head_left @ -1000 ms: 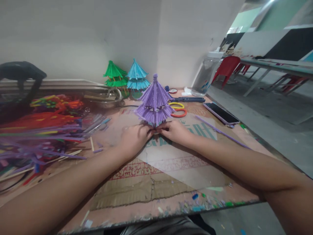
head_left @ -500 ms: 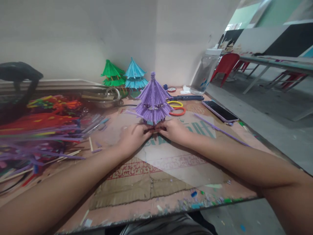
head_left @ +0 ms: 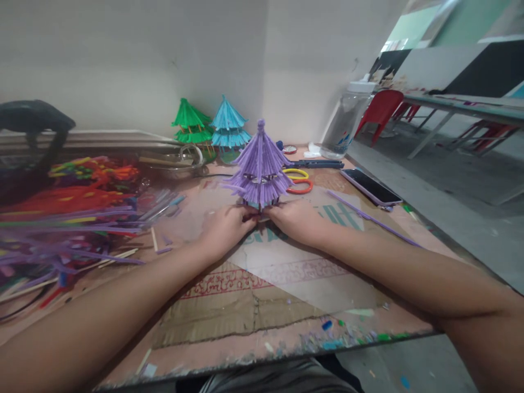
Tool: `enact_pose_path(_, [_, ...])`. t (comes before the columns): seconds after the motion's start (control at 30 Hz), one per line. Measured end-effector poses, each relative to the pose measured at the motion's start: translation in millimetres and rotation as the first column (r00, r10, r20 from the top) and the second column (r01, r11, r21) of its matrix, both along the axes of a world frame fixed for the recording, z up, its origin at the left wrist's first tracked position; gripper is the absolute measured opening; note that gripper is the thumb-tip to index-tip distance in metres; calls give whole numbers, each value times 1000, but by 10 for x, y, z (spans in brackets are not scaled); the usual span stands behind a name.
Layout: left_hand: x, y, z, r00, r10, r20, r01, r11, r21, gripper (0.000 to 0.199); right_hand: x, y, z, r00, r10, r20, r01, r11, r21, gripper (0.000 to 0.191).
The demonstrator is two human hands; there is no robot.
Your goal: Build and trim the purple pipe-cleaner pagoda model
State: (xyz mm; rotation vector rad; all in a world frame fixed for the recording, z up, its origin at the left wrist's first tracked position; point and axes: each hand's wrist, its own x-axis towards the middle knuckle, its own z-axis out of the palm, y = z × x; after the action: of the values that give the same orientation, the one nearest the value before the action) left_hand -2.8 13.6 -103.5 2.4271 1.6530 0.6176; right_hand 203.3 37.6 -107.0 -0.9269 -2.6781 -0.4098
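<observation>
A purple two-tiered pavilion model [head_left: 261,158], its roofs made of pipe cleaners, stands upright on the cardboard sheet [head_left: 204,322] in front of me. My left hand [head_left: 227,226] is closed at the left of its base, fingers curled in. From the other side my right hand [head_left: 297,221] pinches the base's right part. The fingertips of both hands nearly meet under the lower roof, and the base is largely hidden by them. A loose purple pipe cleaner [head_left: 370,217] lies right of my right hand.
Behind stand a green pavilion model [head_left: 190,120] and a blue one [head_left: 229,123]. Scissors [head_left: 301,186], pliers [head_left: 319,164], a phone [head_left: 370,185] and a water bottle [head_left: 347,120] lie or stand right. Pipe cleaners [head_left: 82,202] pile up left. Scraps litter the table's front edge [head_left: 303,355].
The right hand's fingers have shifted slightly at the base of the purple model. The whole scene sits a little further right in view. Otherwise the hands hold the same pose.
</observation>
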Motion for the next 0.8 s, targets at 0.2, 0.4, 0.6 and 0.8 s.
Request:
enact_pose_path(0.2, [24,-8,22,1000,23,-11,-24,999,-28,22,81,-155,65,986,167,-6,-167,985,-32,23])
enact_pose_path(0.4, [27,2,31,1000,-5,-6,4,998,-66,25,456,-91,92,980,-83,-179,38,969,-245,29])
enact_pose_path(0.6, [20,11,41,999,37,-1,-37,995,-98,26,512,-17,108,940,-296,-172,214,900,-379,26])
enact_pose_path(0.8, [46,27,53,1000,26,15,-24,995,-99,26,487,-99,87,952,-231,-203,137,908,-395,26])
